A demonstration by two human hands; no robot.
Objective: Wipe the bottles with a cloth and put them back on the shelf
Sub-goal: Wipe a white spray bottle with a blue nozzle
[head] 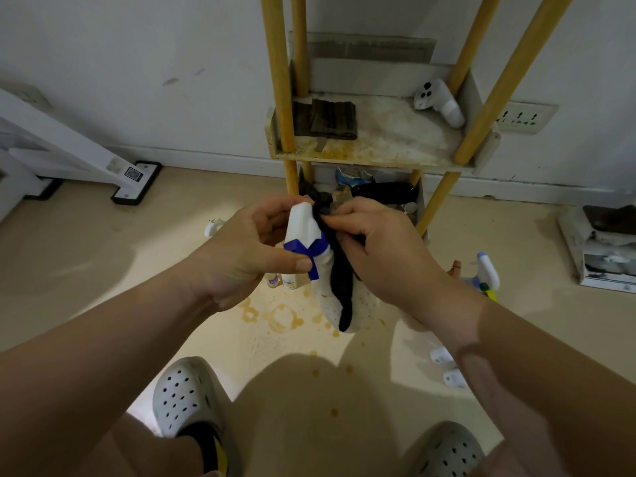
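My left hand (247, 249) grips the white and blue trigger head of a spray bottle (304, 232), held in mid-air in front of the shelf. My right hand (375, 246) pinches a black and white cloth (344, 297) against the right side of the sprayer head; the cloth hangs down below both hands and hides the bottle's body. The yellow-posted shelf (378, 153) stands straight ahead against the wall. Two small bottles (284, 278) stand on the floor under my left hand. Another spray bottle (487, 270) stands on the floor at the right.
A dark folded cloth (332, 118) and a white controller (437, 101) lie on the stained shelf board. Clutter fills the lower shelf (378, 191). A white stand foot (137, 182) is at left, a box (602, 249) at right. Yellow stains (278, 316) mark the floor before my feet.
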